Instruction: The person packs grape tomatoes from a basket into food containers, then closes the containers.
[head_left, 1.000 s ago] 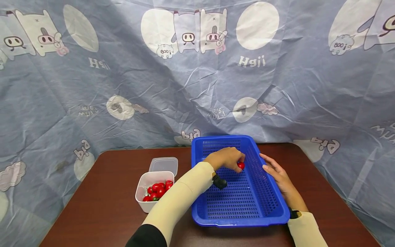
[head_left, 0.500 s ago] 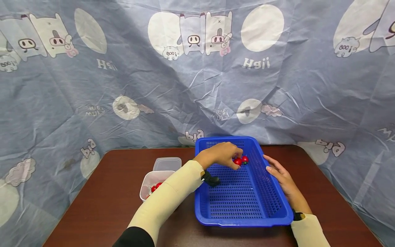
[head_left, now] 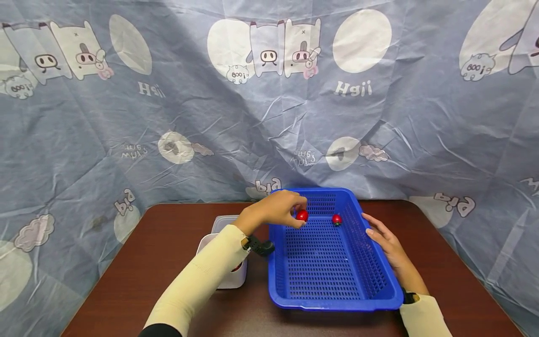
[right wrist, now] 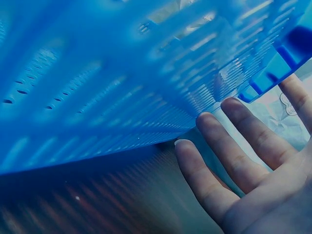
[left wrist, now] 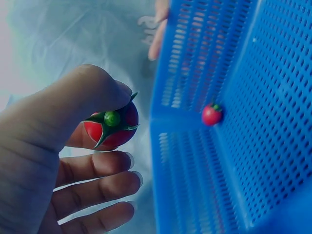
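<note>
My left hand [head_left: 275, 209] pinches a red cherry tomato [head_left: 302, 215] between thumb and fingers, above the left part of a blue perforated basket [head_left: 337, 306]. In the left wrist view the held tomato [left wrist: 111, 123] shows its green calyx, and the other fingers are spread loosely. A second cherry tomato [head_left: 336, 219] lies in the basket near its far right corner. My right hand [head_left: 391, 248] rests at the basket's right rim. Its fingers [right wrist: 231, 156] look nearly straight along the outside of the wall in the right wrist view.
A white tub [head_left: 236, 280] stands left of the basket, mostly hidden by my left forearm, with a bit of red showing inside. Behind it lies a clear lid [head_left: 221, 223]. Everything stands on a brown table [head_left: 168, 243] before a patterned cloth [head_left: 236, 117].
My left hand has drawn back leftward from the basket's far right, carrying one tomato. The other tomato stays behind in the basket. The right hand keeps its place at the rim.
</note>
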A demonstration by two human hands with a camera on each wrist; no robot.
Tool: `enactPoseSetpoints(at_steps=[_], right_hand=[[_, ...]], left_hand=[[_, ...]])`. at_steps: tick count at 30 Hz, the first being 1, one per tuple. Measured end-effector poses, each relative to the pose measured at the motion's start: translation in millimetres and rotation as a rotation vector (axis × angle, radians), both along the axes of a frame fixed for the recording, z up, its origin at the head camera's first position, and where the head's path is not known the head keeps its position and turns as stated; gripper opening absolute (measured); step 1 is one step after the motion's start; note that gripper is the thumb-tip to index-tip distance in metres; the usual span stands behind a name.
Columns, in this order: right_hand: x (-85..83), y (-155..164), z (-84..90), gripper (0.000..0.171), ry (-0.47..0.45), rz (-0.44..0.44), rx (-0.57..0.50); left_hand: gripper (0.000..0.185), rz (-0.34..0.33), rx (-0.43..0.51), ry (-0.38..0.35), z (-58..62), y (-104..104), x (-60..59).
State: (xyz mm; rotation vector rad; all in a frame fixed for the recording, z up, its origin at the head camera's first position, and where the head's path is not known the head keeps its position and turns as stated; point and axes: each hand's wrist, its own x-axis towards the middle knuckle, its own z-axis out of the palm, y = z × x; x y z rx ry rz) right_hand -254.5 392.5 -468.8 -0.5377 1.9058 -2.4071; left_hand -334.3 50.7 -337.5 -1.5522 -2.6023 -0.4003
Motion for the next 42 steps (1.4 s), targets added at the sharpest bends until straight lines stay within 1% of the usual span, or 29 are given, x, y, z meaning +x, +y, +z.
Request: enactPoseSetpoints(at_steps=[5, 8, 12, 17, 23, 30, 33, 37, 42], right_hand=[[0.6, -3, 1.7, 0.051, -0.013, 0.021, -0.014], [1.1, -3, 2.6, 0.051, -0.009, 0.02, -0.008], [0.9, -4, 2.3, 0.051, 0.018, 0.015, 0.006], [1.3, -3, 0.6, 0.051, 0.037, 0.025, 0.009], [1.9, -2, 0.5, 0.05, 0.014, 0.016, 0.011], [1.4, -3, 1.2, 0.05, -0.008, 0.009, 0.014], [1.0, -3, 1.3, 0.05, 0.002, 0.017, 0.004], [0.7, -3, 1.7, 0.051, 0.015, 0.028, -0.01], [0.5, -3, 1.9, 0.051, -0.006, 0.006, 0.009]], left_hand=[[0.022, 0.029, 0.068, 0.031, 4.7, -37, 5.3], [0.024, 0.068, 0.104, 0.041, 6.3, -60, 9.2], [0.024, 0.124, 0.143, 0.036, 4.5, -90, 14.6], [0.021, 0.15, 0.162, 0.005, 2.0, -118, 24.1], [0.019, 0.178, 0.18, 0.002, -0.7, -145, 34.8], [0.017, 0.203, 0.24, 0.002, -12.8, -173, 43.5], [0.018, 0.224, 0.232, -0.001, -19.6, -182, 47.4], [0.019, 0.264, 0.213, -0.033, -28.5, -193, 53.0], [0.017, 0.296, 0.197, -0.062, -39.5, -203, 60.1]])
